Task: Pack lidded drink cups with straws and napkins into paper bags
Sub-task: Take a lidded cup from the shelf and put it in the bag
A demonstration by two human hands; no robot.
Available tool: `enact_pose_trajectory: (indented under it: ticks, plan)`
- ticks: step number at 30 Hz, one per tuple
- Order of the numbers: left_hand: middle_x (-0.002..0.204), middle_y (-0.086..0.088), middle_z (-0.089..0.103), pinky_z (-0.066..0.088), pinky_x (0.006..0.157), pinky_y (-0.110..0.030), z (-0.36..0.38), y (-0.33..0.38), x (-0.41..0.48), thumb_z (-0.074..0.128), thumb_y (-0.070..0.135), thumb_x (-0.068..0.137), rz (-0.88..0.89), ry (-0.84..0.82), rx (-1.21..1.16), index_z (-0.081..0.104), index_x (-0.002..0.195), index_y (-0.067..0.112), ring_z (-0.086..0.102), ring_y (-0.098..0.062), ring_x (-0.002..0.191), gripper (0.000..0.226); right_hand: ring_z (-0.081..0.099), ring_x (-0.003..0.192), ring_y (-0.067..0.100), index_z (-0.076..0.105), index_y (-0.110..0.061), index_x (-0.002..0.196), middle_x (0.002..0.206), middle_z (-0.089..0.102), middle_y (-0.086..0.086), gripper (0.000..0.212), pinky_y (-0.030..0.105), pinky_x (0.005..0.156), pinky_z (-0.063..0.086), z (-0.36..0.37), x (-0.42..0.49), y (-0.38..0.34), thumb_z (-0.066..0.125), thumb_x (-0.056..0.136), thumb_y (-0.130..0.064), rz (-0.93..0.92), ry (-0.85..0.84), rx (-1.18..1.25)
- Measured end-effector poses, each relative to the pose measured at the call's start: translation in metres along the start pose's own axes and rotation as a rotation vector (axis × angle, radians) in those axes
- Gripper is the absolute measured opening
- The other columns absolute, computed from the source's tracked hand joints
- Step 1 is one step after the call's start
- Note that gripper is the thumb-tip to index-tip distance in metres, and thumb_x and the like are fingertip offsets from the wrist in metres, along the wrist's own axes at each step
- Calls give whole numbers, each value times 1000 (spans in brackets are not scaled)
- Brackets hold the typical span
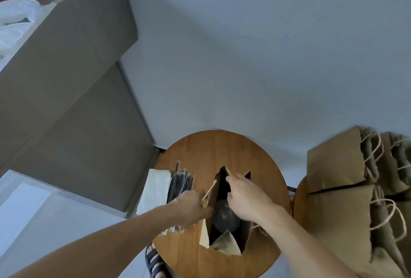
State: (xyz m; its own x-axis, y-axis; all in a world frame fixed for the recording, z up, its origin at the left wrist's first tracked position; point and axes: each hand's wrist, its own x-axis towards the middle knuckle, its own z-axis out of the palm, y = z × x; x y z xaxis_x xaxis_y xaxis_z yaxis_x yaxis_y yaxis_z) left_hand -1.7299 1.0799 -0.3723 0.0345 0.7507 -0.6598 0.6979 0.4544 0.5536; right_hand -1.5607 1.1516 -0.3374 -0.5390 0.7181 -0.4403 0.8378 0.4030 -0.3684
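An open brown paper bag [226, 245] stands upright on the round wooden table [222, 148], and both hands are on its mouth. The left hand [192, 207] has its fingers curled round the bag's left rim. The right hand [246, 198] reaches over from the right, and its fingertips pinch the far edge of the rim, spreading the opening. Down inside, between the 2 hands, sits a dark lidded drink cup [225, 217], lid up, so the cup looks to be already packed. What the bag seems to lack lies to its left: a bundle of black straws in clear wrappers [181, 183] sits just beside the bag, long axis running near to far, roughly parallel to the bag's left wall. The near ends of a few straws show under the left hand, though I cannot tell whether it touches them. A stack of white paper napkins [155, 188] lies just left of the straws, partly under them. The left hand is plainly the nearer one, almost on top of the straws, while the right would have to cross the bag. A pile of spare brown paper bags with twine handles [335, 166] stands well off to the right.
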Motion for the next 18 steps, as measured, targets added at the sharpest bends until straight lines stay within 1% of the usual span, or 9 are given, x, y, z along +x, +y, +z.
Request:
enact_pose_trajectory:
  ticks: [3,5,8,10,12,13,15,16,18]
  plan:
    - [110,-2,69,56,89,-35,-24,3,-6,69,38,85,69,-121,167,44,138,17,67,-17,96,62,59,111,22,52,-17,132,133,55,3,34,34,92,52,-44,-9,-7,43,100,-19,-71,153,-9]
    - [121,-3,65,51,95,-33,-43,6,-9,70,31,87,100,-131,270,40,144,16,63,-19,106,67,55,123,22,49,-16,139,141,53,3,39,35,102,47,-62,-6,-12,41,101,-17,-74,223,43]
    - [117,-4,67,51,89,-32,-71,5,-10,65,22,90,119,-25,268,50,137,12,62,-20,103,50,50,129,20,49,-17,141,143,52,2,40,30,103,41,-70,13,-25,41,101,-18,-30,234,152]
    - [109,-2,67,49,78,-28,-87,-7,-9,58,19,92,109,91,205,62,121,10,60,-18,96,30,52,126,19,50,-18,139,140,54,2,38,26,96,40,-64,30,-42,42,102,-21,-7,199,252]
    - [102,-5,68,50,75,-33,-101,-26,-4,54,19,93,70,197,148,65,104,10,62,-23,93,18,57,116,18,52,-17,136,132,58,2,37,23,87,41,-50,50,-65,44,101,-24,15,138,371]
    - [100,-6,69,51,77,-35,-107,-36,0,52,22,93,32,231,124,65,100,11,64,-25,93,18,61,103,15,55,-16,132,122,61,2,34,22,78,43,-41,62,-77,44,101,-24,31,105,430]
    - [95,-5,68,52,76,-36,-117,-55,6,47,33,90,-57,268,55,65,98,14,65,-26,88,27,58,74,10,61,-18,107,93,63,-1,18,22,58,41,-16,85,-99,46,98,-21,92,43,538]
    - [91,-3,67,52,71,-35,-121,-65,10,44,40,85,-94,278,3,64,96,15,64,-25,80,34,54,65,9,57,-18,93,82,59,-2,10,21,52,38,0,97,-108,48,96,-19,141,19,585]
    - [85,-3,65,46,61,-30,-124,-87,19,42,40,77,-154,291,-80,62,92,16,56,-20,68,35,42,49,6,48,-15,72,64,46,-4,22,18,43,31,38,118,-119,54,93,-17,230,-17,669]
